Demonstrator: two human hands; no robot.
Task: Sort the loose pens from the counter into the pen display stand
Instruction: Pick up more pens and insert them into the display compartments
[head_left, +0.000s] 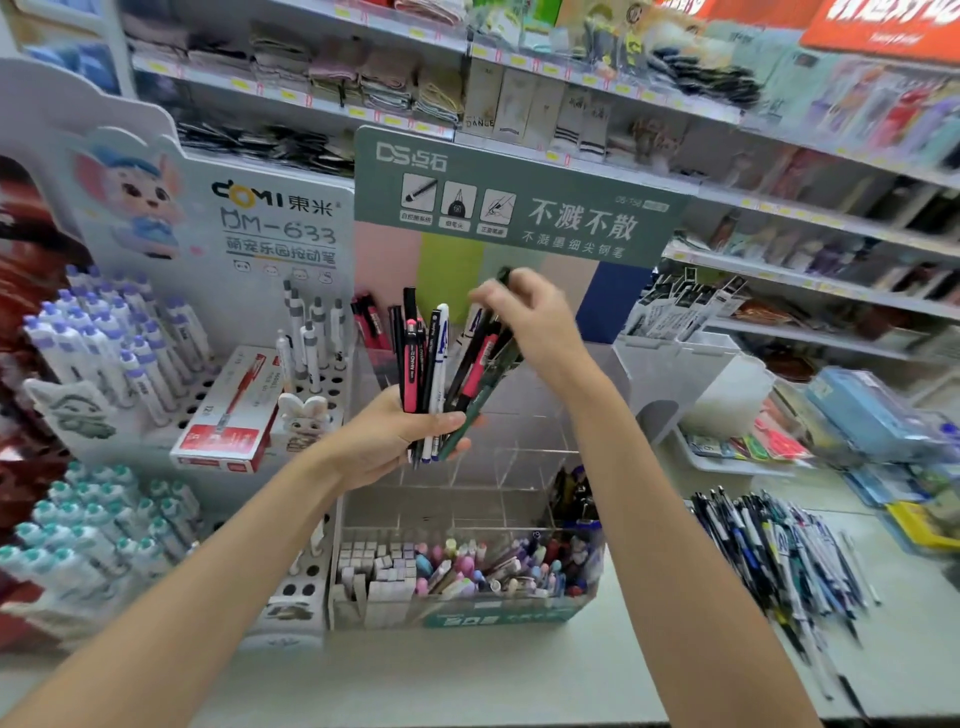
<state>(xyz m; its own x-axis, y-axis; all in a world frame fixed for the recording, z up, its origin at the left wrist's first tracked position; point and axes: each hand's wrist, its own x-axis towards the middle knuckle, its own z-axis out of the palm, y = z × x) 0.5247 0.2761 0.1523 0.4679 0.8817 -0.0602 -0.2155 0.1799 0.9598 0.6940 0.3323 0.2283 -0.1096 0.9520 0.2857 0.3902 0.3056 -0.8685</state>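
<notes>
Left hand (387, 441) tight around upright, fanned pen bundle (423, 364); right hand (530, 322) pinch-tight on one green pen (480, 402), tip down-left.

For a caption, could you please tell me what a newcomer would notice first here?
At centre, the left hand grips a fan of pens while the right hand pinches the top of one dark pen. Behind them stands the clear pen display stand with its green sign; a pile of loose pens lies on the counter at right.
</notes>
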